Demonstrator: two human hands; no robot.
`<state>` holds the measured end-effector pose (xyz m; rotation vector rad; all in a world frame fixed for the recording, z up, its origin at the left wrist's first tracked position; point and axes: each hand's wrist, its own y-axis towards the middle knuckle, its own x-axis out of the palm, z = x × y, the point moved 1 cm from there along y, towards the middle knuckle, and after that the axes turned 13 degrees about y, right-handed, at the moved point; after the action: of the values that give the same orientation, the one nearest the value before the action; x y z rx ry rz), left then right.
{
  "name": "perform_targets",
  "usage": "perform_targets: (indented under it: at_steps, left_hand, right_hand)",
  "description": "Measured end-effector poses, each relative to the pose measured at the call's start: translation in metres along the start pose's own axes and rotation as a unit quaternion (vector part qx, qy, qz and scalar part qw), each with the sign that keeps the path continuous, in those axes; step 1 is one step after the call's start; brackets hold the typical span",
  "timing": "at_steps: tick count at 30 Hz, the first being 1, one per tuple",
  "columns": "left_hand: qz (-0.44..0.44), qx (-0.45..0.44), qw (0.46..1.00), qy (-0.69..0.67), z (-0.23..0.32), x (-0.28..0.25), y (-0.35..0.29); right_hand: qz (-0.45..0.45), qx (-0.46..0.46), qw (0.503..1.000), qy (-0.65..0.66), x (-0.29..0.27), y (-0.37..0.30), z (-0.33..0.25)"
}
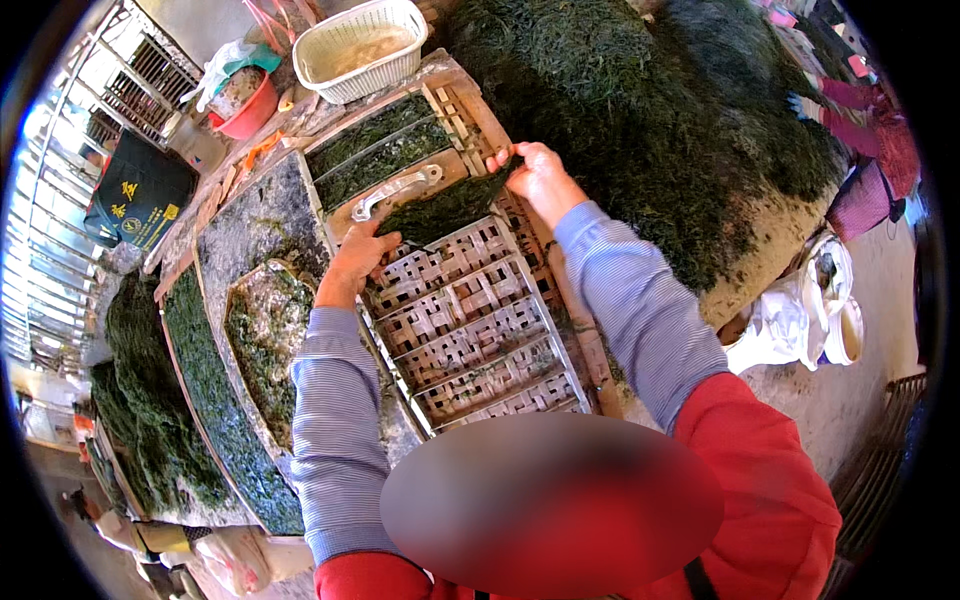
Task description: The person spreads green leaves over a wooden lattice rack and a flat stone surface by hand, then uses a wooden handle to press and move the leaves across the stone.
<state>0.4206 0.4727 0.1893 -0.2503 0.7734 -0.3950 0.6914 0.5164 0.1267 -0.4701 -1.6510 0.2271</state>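
A sheet of dark green seaweed (pixel 450 205) is held at both ends over a woven bamboo mat (pixel 470 320).

The sheet is stretched between the two hands across the far end of the mat, just below a wooden board with a metal handle (pixel 397 188). Its left end is pinched by the left hand (pixel 360 255), fingers curled onto the edge at the mat's near-left corner; its right end is gripped by the right hand (pixel 538 172), fingers closed on it at the mat's far-right edge. A large heap of seaweed (pixel 640 110) is seen to the right of the surface, and a white plastic basket (pixel 362 45) is set beyond the board.
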Motion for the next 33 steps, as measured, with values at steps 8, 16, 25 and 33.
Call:
perform_targets:
  at_steps: [8,16,25,33]
  left_hand:
    - [0.101,-0.001,0.962,0.254,-0.058,-0.009,0.035]
    - [0.159,0.042,0.927,0.338,-0.057,0.0,0.029]
    - [0.112,-0.024,0.993,0.025,-0.092,-0.096,-0.025]
    - [0.416,0.305,0.768,0.378,-0.045,0.007,-0.029]
  right_hand:
    - [0.068,-0.169,0.606,-0.774,0.013,-0.008,-0.107]
    - [-0.33,-0.07,0.585,-0.737,0.033,-0.076,0.064]
    - [-0.261,-0.187,0.439,-0.839,0.009,-0.07,0.15]
    - [-0.252,-0.223,0.367,-0.867,-0.001,-0.066,0.162]
